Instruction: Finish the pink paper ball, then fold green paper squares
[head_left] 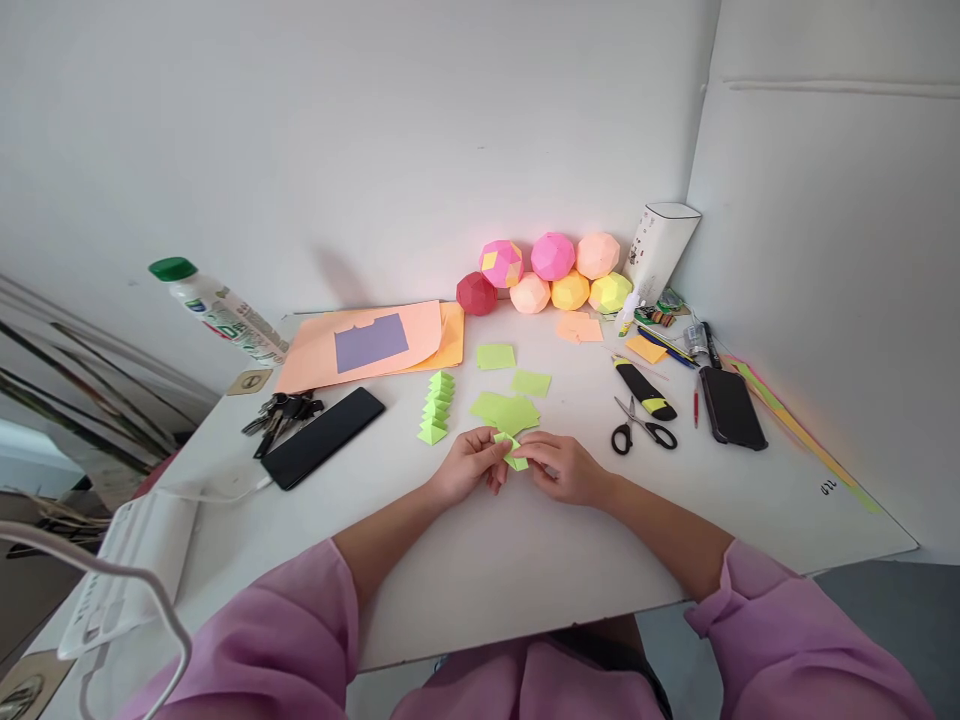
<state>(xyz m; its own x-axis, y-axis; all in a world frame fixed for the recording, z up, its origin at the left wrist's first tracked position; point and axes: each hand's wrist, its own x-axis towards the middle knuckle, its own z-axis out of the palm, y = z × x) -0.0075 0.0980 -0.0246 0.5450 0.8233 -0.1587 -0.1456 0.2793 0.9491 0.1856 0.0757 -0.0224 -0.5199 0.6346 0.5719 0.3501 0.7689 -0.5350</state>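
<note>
A small folded piece of light green paper (513,452) is held between my two hands above the front middle of the white table (495,570). My left hand (474,464) pinches it from the left with thumb and fingers. On its right edge the fingertips of my right hand (564,466) are closed. Just beyond lie several flat green paper pieces (516,412), with single green sheets (496,356) farther back. To the left of them stands a row of folded green paper units (436,408), nested one behind another.
Scissors (642,426), a utility knife (645,388) and a phone (732,408) lie at right. Faceted paper balls (553,257) are stacked against the wall. At left are a black phone (324,438), keys (283,415), orange sheets (315,350) and a green-capped bottle (217,312).
</note>
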